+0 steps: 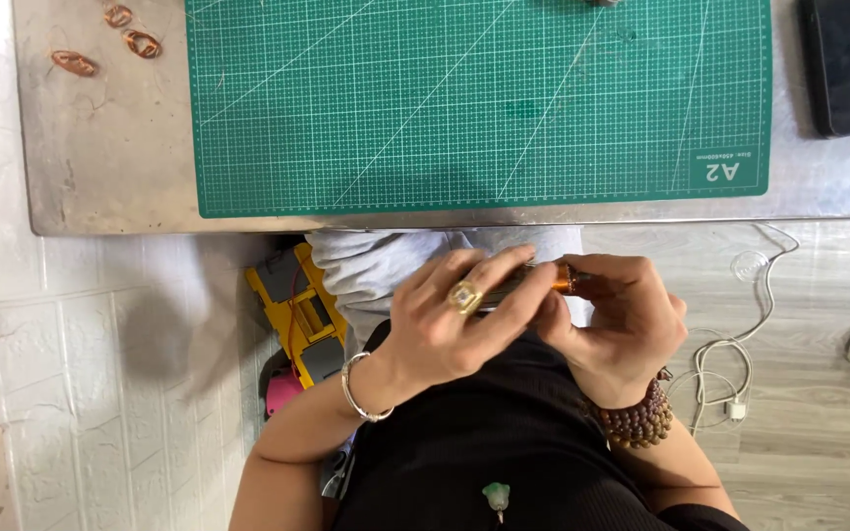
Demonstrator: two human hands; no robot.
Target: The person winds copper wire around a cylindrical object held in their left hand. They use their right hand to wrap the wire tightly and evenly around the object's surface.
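Left hand (445, 320) clamped over slim metal tool (528, 280), fingers wrapped along shaft. Right hand (617, 320) pinches tool's orange end (565, 278). Tool held between both grips, above lap, just below counter (100, 177) edge; green cutting mat (474, 98) beyond.

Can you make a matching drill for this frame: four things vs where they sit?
Things:
1. cutting mat
2. copper wire coils
3. white cable
4. slim cylindrical tool

Places:
A. on the wood-look floor, right of the person
B. between left hand and right hand
C. top left corner of the metal table
D. middle of the table

Pairs: 1-D, 2-C, 3-A, 4-B
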